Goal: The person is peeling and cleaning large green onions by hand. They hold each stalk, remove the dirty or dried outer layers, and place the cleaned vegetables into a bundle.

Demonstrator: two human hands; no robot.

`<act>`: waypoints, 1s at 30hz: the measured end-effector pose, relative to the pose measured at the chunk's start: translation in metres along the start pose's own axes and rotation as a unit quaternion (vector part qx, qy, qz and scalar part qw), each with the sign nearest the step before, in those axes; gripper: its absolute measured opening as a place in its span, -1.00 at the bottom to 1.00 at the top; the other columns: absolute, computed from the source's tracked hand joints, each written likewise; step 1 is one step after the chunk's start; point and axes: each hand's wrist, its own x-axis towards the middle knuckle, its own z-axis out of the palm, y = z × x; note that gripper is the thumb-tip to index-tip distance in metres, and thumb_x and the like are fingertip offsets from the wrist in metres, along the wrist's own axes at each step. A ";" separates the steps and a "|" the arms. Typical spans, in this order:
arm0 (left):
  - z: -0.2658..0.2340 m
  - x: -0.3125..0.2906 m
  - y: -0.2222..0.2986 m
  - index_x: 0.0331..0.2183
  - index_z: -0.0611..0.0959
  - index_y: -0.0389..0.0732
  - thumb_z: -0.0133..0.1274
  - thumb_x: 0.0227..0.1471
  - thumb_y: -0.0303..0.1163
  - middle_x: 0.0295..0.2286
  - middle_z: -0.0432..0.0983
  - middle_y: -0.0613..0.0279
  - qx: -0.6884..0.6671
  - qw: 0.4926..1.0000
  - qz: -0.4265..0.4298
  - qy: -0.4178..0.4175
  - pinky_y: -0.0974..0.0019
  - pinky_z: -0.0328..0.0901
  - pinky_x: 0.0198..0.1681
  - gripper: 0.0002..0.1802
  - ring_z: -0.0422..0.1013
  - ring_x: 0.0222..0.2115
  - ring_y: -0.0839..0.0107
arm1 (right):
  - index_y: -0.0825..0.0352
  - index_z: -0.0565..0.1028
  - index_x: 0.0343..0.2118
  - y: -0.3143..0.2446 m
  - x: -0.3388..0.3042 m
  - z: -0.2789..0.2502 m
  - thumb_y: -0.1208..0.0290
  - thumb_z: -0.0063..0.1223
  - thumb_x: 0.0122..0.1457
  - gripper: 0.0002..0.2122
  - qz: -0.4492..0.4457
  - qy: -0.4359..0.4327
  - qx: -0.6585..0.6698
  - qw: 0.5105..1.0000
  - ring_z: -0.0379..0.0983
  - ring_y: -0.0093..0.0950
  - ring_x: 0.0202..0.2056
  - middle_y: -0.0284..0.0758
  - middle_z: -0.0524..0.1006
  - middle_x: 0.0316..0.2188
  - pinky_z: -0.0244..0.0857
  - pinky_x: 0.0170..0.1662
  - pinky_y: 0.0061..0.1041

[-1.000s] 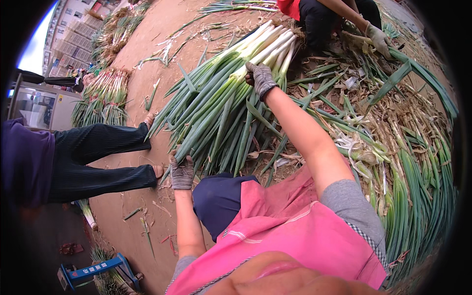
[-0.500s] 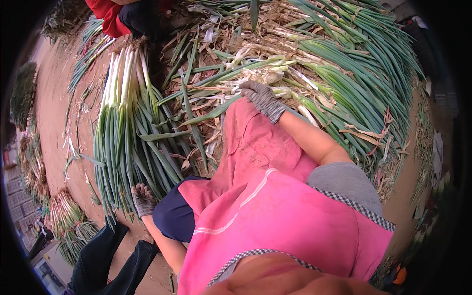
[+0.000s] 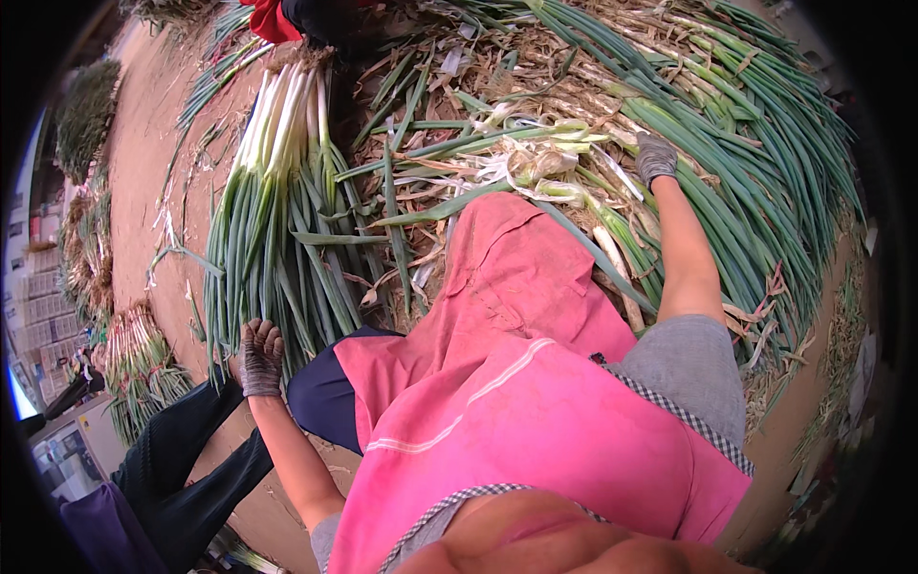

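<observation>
Over the big heap of green onions (image 3: 765, 182) on the right reaches my gloved right hand (image 3: 657, 158). Its fingers bend down among the stalks, and what they hold is hidden. A neat bunch of green onions (image 3: 277, 191) lies at left, white stems and roots away from me, green leaves toward me. Beside its leaf tips is my gloved left hand (image 3: 260, 356), fingers curled together with nothing showing in them. Loose peeled skins (image 3: 535, 163) and trimmed leaves lie between bunch and heap, beyond my knee in a pink apron (image 3: 516, 258).
Another person's dark trouser legs (image 3: 182, 469) are at lower left, close to my left forearm. A red sleeve (image 3: 273, 19) of someone shows at the top. More onion bundles (image 3: 139, 368) stand on the brown ground (image 3: 143, 210) at far left.
My right hand has moved from the peeled skins by my knee rightward onto the heap, the arm straightening. The left hand has turned upward, its fingers still curled. My view has shifted slightly.
</observation>
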 end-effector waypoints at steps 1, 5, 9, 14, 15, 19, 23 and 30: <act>0.025 -0.012 0.006 -0.34 0.46 -0.14 -0.04 0.00 -0.12 -0.51 0.40 0.40 -0.014 1.000 -0.007 0.005 0.51 0.24 -0.49 -0.71 0.31 -0.52 0.53 | 0.25 0.35 -0.13 -0.002 -0.002 -0.001 0.53 -0.16 -0.04 -0.67 -0.021 0.060 0.011 0.998 0.33 -0.28 -0.11 -0.17 0.40 -0.15 0.21 -0.08 -0.36; 0.061 -0.028 0.018 -0.44 0.38 -0.17 -0.05 0.02 -0.32 -0.68 0.08 0.43 -0.054 0.990 0.024 -0.128 0.55 0.01 -0.66 -0.85 0.05 -0.70 0.61 | 0.29 0.36 -0.14 -0.015 -0.047 -0.039 0.50 -0.07 -0.09 -0.64 -0.046 0.203 0.033 0.978 0.31 -0.28 -0.09 -0.17 0.40 -0.16 0.23 -0.09 -0.36; 0.102 -0.043 0.002 -0.29 0.42 -0.28 -0.03 0.00 -0.36 -0.50 0.37 0.24 0.100 0.986 0.107 -0.075 0.53 0.25 -0.49 -0.77 0.34 -0.50 0.51 | 0.30 0.36 -0.12 -0.008 -0.096 -0.074 0.47 0.06 -0.17 -0.57 -0.103 0.273 0.058 0.955 0.33 -0.26 -0.12 -0.17 0.40 -0.16 0.23 -0.09 -0.36; 0.205 -0.042 -0.020 -0.17 0.42 -0.19 0.10 -0.19 -0.26 -0.20 0.37 0.20 0.623 0.555 0.551 -0.005 0.16 0.15 -0.07 -0.52 0.28 -0.13 0.28 | 0.34 0.43 -0.27 -0.115 -0.189 -0.154 0.52 0.06 -0.26 -0.65 -0.319 0.267 0.198 0.887 0.40 -0.21 -0.32 -0.14 0.46 -0.36 0.29 -0.21 -0.36; 0.217 -0.041 -0.024 -0.14 0.40 -0.16 0.13 -0.27 -0.22 -0.17 0.33 0.21 0.652 0.513 0.559 -0.007 0.10 0.07 -0.01 -0.43 0.23 -0.09 0.25 | 0.35 0.44 -0.30 -0.140 -0.205 -0.162 0.54 0.04 -0.26 -0.68 -0.374 0.275 0.209 0.861 0.41 -0.22 -0.34 -0.15 0.46 -0.41 0.29 -0.23 -0.36; 0.209 0.000 -0.045 -0.25 0.45 -0.09 0.10 -0.34 -0.21 -0.35 0.38 0.20 0.722 0.471 0.502 -0.065 0.13 0.18 -0.17 -0.52 0.33 -0.27 0.28 | 0.33 0.43 -0.28 -0.214 -0.243 -0.164 0.51 0.06 -0.25 -0.66 -0.488 0.348 0.170 0.782 0.39 -0.25 -0.34 -0.20 0.44 -0.37 0.27 -0.26 -0.35; 0.186 0.028 -0.044 -0.45 0.50 -0.12 -0.02 -0.21 -0.30 -0.54 0.40 0.22 0.724 0.491 0.474 -0.100 0.23 0.25 -0.46 -0.82 0.38 -0.49 0.29 | 0.35 0.34 -0.14 -0.258 -0.304 -0.128 0.29 0.08 -0.06 -0.60 -0.452 -0.076 0.504 0.732 0.32 -0.26 -0.16 -0.21 0.39 -0.18 0.19 -0.08 -0.36; 0.174 0.024 -0.064 -0.50 0.49 -0.14 -0.08 -0.19 -0.31 -0.58 0.39 0.21 0.616 0.629 0.447 -0.158 0.24 0.23 -0.55 -0.85 0.36 -0.56 0.30 | 0.40 0.23 -0.06 -0.305 -0.267 -0.109 0.15 0.13 -0.08 -0.43 -0.013 -0.200 0.943 0.264 0.24 -0.30 -0.05 -0.24 0.33 -0.09 0.09 0.06 -0.31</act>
